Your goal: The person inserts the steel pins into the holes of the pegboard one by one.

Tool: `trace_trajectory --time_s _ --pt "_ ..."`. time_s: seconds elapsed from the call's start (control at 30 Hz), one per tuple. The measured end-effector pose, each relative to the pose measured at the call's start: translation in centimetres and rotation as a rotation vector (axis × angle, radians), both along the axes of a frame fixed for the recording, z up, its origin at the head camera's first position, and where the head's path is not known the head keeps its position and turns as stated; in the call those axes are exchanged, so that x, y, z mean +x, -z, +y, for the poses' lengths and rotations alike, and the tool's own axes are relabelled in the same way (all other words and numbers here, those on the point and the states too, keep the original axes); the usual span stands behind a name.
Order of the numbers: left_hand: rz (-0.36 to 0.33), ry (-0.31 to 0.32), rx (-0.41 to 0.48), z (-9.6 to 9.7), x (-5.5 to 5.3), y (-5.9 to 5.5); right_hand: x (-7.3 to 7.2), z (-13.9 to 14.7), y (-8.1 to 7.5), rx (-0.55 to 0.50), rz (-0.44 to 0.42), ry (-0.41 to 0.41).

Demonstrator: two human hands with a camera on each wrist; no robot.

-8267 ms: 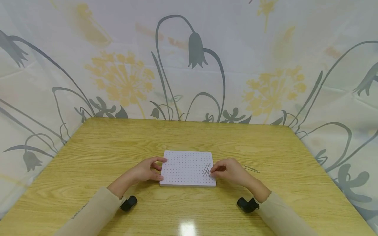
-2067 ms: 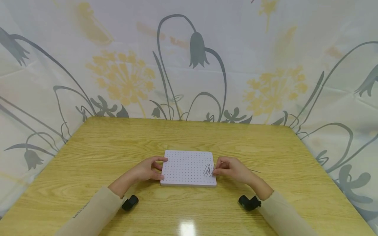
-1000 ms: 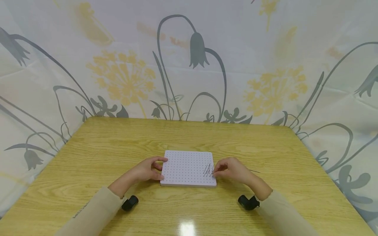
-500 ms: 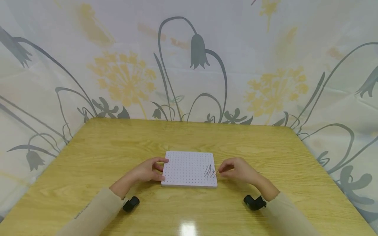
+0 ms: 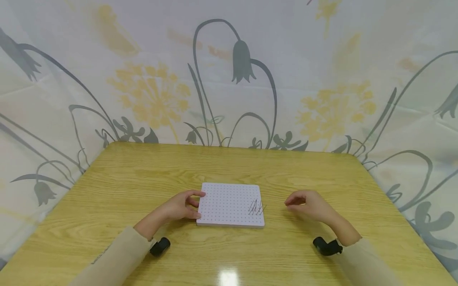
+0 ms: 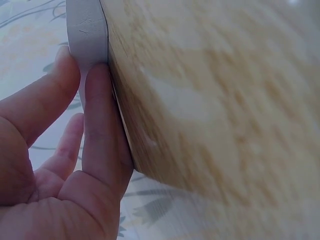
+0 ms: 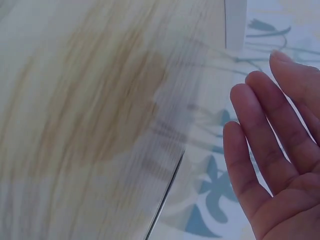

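A white pegboard (image 5: 229,206) with rows of small holes lies on the wooden table. Several thin dark sticks (image 5: 255,207) stand tilted in the holes near its right front corner. My left hand (image 5: 179,205) grips the board's left side, thumb at the near end and forefinger at the far corner. Its fingertips meet the board's edge (image 6: 89,32) in the left wrist view. To the right of the board, my right hand (image 5: 309,204) is apart from it, fingers loosely bent and holding nothing. Another thin dark stick (image 7: 167,190) lies below that hand in the right wrist view.
The wooden table (image 5: 229,163) reaches back to a flower-patterned cloth (image 5: 214,79). Black wrist cameras sit at both cuffs, the left camera (image 5: 160,246) and the right camera (image 5: 327,246).
My right hand worked at the sticks along the board's right edge, then let go and drew away to the right. One more stick stands there. My left hand has kept its hold.
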State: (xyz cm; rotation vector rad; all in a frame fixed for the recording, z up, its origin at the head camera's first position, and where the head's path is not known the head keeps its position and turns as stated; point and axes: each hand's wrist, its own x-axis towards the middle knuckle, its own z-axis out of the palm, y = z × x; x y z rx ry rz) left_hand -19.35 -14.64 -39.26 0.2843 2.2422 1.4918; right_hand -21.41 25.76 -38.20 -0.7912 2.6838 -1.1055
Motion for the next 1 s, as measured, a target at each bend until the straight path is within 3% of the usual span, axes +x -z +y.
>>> trace_trajectory --time_s 0.5,0.83,1.0 --pt "0.004 -0.011 -0.013 0.1 0.0 -0.1 0.1 3.7 -0.4 0.009 0.002 0.084" --pt "0.01 -0.007 -0.018 0.1 0.0 0.1 -0.4 4.9 0.1 0.112 0.004 0.098" --pt "0.007 -0.014 -0.016 0.1 -0.1 0.1 -1.0 5.4 0.4 0.142 -0.039 0.081"
